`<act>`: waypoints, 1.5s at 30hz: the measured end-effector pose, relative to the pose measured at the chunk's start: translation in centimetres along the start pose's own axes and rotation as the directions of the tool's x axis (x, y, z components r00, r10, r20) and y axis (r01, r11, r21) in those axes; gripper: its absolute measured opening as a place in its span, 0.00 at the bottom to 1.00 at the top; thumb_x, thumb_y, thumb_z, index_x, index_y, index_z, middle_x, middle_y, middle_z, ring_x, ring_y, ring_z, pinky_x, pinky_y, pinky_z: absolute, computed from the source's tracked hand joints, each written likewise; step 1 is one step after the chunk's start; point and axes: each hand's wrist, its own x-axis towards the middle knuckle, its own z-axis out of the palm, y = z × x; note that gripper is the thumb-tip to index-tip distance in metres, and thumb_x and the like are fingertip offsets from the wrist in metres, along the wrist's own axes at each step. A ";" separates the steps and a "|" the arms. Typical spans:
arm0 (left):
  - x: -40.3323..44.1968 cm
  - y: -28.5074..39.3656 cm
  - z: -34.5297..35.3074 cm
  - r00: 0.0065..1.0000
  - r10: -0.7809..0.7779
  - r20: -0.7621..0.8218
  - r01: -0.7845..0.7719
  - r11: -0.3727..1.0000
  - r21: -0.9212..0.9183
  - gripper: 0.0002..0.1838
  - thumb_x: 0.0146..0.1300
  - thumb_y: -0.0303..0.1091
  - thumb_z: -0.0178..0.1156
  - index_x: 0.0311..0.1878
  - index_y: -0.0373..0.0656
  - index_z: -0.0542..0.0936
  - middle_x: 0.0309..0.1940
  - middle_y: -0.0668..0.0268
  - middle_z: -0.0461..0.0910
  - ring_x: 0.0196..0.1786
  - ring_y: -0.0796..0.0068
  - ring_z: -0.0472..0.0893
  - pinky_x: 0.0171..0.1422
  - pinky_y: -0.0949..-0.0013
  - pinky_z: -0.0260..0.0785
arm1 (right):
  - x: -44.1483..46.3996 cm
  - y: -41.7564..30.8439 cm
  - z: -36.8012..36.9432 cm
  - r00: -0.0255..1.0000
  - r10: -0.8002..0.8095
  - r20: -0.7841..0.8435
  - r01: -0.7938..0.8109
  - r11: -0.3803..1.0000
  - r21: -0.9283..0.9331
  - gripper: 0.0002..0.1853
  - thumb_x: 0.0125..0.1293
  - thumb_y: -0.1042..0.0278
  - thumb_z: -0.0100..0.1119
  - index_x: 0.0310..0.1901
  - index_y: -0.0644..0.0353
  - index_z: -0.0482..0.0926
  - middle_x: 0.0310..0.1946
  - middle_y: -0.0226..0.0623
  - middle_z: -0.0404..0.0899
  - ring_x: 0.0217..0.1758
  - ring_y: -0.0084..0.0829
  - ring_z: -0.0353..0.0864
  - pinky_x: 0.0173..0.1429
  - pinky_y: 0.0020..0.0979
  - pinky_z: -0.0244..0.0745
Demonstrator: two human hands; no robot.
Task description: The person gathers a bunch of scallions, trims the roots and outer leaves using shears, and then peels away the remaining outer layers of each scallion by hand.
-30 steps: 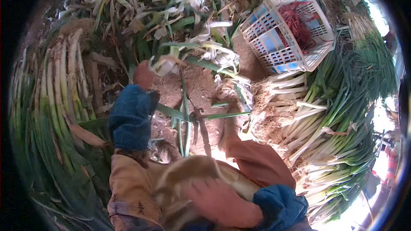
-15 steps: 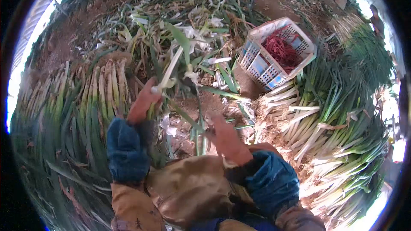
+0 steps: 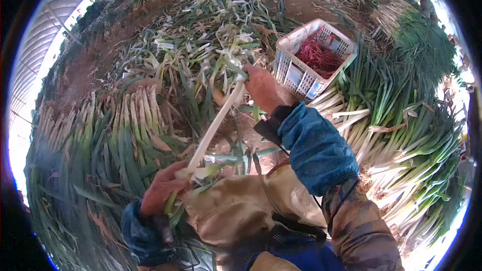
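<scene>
A long green onion (image 3: 216, 128) slants across the middle of the view, its pale stalk bare between my two hands. My left hand (image 3: 165, 188), low and to the left, is wrapped round its lower part, where green leaves hang down. My right hand (image 3: 261, 88) is closed at the upper end, by a loose piece of outer leaf (image 3: 233, 65); the fingertips are partly hidden. Below the stalk, a tan apron (image 3: 231, 208) covers my lap.
Unpeeled green onions (image 3: 115, 145) lie in rows on the left. Cleaner, white-stalked onions (image 3: 371, 140) are piled on the right. A white plastic crate (image 3: 296, 75) holds red ties (image 3: 321, 57). Leaf scraps (image 3: 201, 35) cover the ground ahead. Another person (image 3: 424, 2) is far right.
My left hand has come down towards my lap with the green onion. My right hand has moved up and forward from beside my lap to the onion's upper end.
</scene>
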 end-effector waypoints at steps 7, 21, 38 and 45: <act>-8.0 -2.7 -2.7 0.960 -0.094 -0.263 0.081 0.995 -0.061 0.22 0.51 0.24 0.56 0.53 0.30 0.71 0.24 0.66 0.76 0.19 0.81 0.71 0.22 0.79 0.63 | 5.0 10.6 -4.5 0.922 0.236 0.308 -0.079 0.891 -0.446 0.16 0.51 0.63 0.62 0.42 0.60 0.76 0.29 0.41 0.77 0.31 0.41 0.77 0.41 0.40 0.74; 2.3 0.4 1.5 0.931 0.361 0.059 -0.266 0.557 0.787 0.13 0.62 0.32 0.53 0.44 0.32 0.75 0.25 0.66 0.74 0.26 0.79 0.73 0.28 0.75 0.65 | -7.6 -0.9 -12.9 0.681 -0.614 0.399 0.720 0.660 -0.215 0.08 0.50 0.62 0.56 0.27 0.52 0.68 0.20 0.27 0.68 0.21 0.29 0.75 0.21 0.31 0.69; 17.2 8.8 -14.2 0.497 0.834 -0.239 -0.031 0.292 0.956 0.31 0.57 0.49 0.59 0.61 0.45 0.64 0.52 0.54 0.71 0.52 0.60 0.71 0.50 0.64 0.69 | -48.5 31.5 -57.2 0.633 0.672 -0.384 -0.637 0.169 -0.752 0.28 0.57 0.52 0.58 0.52 0.65 0.68 0.41 0.51 0.73 0.44 0.47 0.71 0.49 0.43 0.66; 14.2 16.5 -4.6 0.604 0.714 -0.354 -0.380 0.649 0.659 0.45 0.59 0.36 0.60 0.71 0.54 0.39 0.72 0.58 0.39 0.62 0.54 0.68 0.51 0.41 0.68 | -26.3 23.3 -37.9 0.719 0.671 0.181 -0.567 0.717 -0.406 0.28 0.54 0.58 0.60 0.54 0.63 0.71 0.53 0.50 0.72 0.54 0.45 0.73 0.59 0.38 0.65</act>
